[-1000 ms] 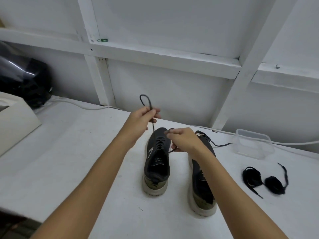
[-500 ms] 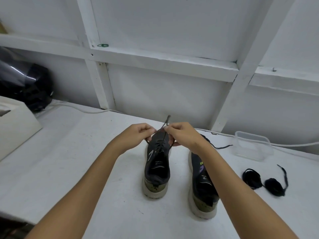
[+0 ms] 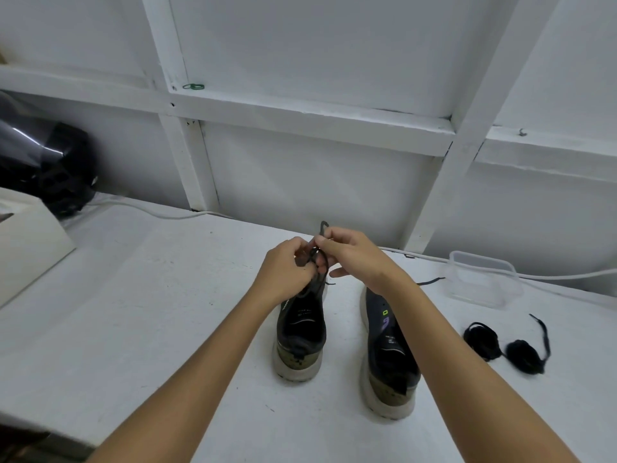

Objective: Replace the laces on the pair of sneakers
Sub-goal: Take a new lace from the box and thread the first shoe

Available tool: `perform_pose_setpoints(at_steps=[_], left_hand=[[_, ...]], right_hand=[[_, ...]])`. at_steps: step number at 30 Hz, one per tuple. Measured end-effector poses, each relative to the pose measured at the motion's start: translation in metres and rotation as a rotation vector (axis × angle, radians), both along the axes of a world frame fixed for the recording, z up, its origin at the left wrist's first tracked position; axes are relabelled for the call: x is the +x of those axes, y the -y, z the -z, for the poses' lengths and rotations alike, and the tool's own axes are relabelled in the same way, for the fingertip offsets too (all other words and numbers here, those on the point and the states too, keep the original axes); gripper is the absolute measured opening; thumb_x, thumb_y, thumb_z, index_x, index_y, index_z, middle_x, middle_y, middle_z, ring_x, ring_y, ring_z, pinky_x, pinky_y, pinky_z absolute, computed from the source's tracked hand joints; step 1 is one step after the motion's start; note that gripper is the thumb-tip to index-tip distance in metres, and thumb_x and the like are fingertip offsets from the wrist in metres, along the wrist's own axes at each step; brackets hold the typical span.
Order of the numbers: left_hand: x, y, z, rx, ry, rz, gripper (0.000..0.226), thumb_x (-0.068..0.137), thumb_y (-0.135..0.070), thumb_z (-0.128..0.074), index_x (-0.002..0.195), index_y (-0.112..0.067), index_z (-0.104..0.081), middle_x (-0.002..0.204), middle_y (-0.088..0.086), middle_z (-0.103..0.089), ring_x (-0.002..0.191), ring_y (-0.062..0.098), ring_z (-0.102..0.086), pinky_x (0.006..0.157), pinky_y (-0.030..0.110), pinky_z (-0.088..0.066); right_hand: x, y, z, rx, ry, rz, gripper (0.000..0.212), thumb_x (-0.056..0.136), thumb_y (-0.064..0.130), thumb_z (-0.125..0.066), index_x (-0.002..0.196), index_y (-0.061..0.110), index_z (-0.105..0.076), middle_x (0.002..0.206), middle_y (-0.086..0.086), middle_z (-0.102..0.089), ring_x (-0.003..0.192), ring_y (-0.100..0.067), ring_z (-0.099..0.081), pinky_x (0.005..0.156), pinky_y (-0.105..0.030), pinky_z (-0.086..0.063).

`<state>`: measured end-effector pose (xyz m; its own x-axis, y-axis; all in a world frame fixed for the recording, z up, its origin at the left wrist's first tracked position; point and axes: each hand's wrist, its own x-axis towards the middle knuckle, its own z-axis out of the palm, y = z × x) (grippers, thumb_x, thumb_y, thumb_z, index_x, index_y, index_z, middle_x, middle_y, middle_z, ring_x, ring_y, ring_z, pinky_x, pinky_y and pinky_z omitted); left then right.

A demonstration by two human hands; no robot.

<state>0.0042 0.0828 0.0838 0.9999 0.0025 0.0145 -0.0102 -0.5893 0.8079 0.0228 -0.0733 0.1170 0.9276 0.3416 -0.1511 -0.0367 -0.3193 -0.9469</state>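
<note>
- Left hand point(image 3: 287, 267): fingers curled, pinching a dark lace point(image 3: 315, 253) just above the front of the left sneaker; knuckles face the camera and the fingertips are hidden behind them.
- Right hand point(image 3: 350, 253): thumb and forefinger pinched on the same lace, a short looped end standing up above the thumb; the remaining fingers are loosely curled below. The two hands touch or nearly touch at the fingertips.
- Dark lace: thin, black or dark grey cord; runs from the pinch down into the eyelet area of the left sneaker. How many eyelets are threaded cannot be told, as the hands cover them.
- Left sneaker point(image 3: 300, 332): black upper, olive-brown heel panel, off-white sole; upright on the table, heel toward the camera, toe under the hands.
- Right sneaker point(image 3: 389, 359): matching black upper with small green and purple marks on the inner lining, olive heel panel, off-white sole; upright just beside the left sneaker, partly covered by the right forearm. A dark lace end point(image 3: 430, 281) trails out past its toe.
- Two bundles of black lace point(image 3: 500, 342): loosely coiled, lying on the table to the right of the right sneaker, apart from it.
- Clear plastic container point(image 3: 482, 277): beyond the bundles, near the wall.
- White table point(image 3: 150, 312): bears all of the above.
- White cable point(image 3: 153, 212): runs along the table's far edge.
- Black glossy object point(image 3: 46, 168): far left corner, against the wall.
</note>
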Motion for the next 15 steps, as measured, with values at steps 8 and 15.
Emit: perform_pose_setpoints(at_steps=[8, 15], left_hand=[[-0.003, -0.014, 0.0, -0.18, -0.19, 0.152, 0.024, 0.09, -0.008, -0.054, 0.089, -0.026, -0.071, 0.079, -0.011, -0.071, 0.079, 0.009, -0.064, 0.074, 0.025, -0.048], [-0.002, -0.033, -0.001, -0.261, -0.284, 0.252, 0.028, 0.1, -0.017, -0.053, 0.117, -0.03, -0.071, 0.108, -0.005, -0.075, 0.105, 0.009, -0.067, 0.091, 0.027, -0.051]], right_hand=[[-0.002, 0.002, 0.0, -0.026, -0.007, 0.053, 0.02, 0.101, 0.034, -0.057, 0.086, 0.024, -0.064, 0.073, 0.005, -0.065, 0.07, -0.01, -0.057, 0.068, -0.028, -0.042], [-0.001, 0.005, 0.001, 0.003, -0.023, 0.046, 0.019, 0.102, 0.033, -0.056, 0.088, 0.024, -0.066, 0.073, 0.008, -0.065, 0.072, -0.008, -0.059, 0.072, -0.029, -0.043]])
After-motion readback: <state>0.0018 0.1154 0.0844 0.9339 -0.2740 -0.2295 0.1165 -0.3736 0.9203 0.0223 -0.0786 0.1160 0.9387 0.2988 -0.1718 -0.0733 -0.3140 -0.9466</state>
